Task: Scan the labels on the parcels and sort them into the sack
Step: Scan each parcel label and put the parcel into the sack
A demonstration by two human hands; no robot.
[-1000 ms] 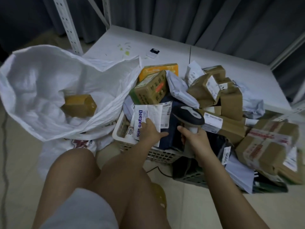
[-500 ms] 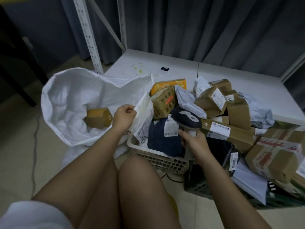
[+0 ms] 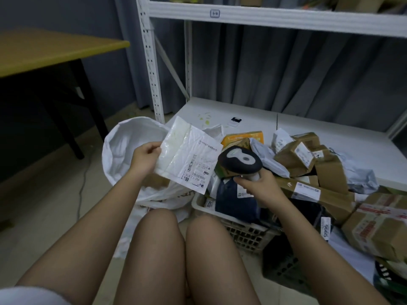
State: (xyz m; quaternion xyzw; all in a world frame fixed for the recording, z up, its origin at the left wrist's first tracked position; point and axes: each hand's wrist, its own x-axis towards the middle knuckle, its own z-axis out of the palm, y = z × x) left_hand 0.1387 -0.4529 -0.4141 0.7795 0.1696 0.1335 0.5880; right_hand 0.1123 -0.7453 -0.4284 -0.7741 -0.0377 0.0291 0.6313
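Note:
My left hand [image 3: 144, 158] grips a flat white padded envelope [image 3: 187, 155] by its left edge and holds it up over the open white sack [image 3: 125, 146]. The envelope's printed label faces me. My right hand [image 3: 258, 186] holds the handle of a black barcode scanner [image 3: 240, 161], whose head sits just right of the envelope. Below the scanner a white plastic basket [image 3: 242, 230] holds a dark blue parcel [image 3: 233, 199] and other packets.
Several brown cardboard boxes [image 3: 295, 155] and grey mailer bags are heaped on the low white shelf [image 3: 308, 122] and on the floor at right. A white metal rack upright [image 3: 152, 62] stands behind the sack. A yellow-topped table [image 3: 44, 49] is at left. My knees fill the foreground.
My left hand has lifted the white envelope out of the basket and turned its label toward me above the sack. The scanner has risen beside it. My view has tilted up.

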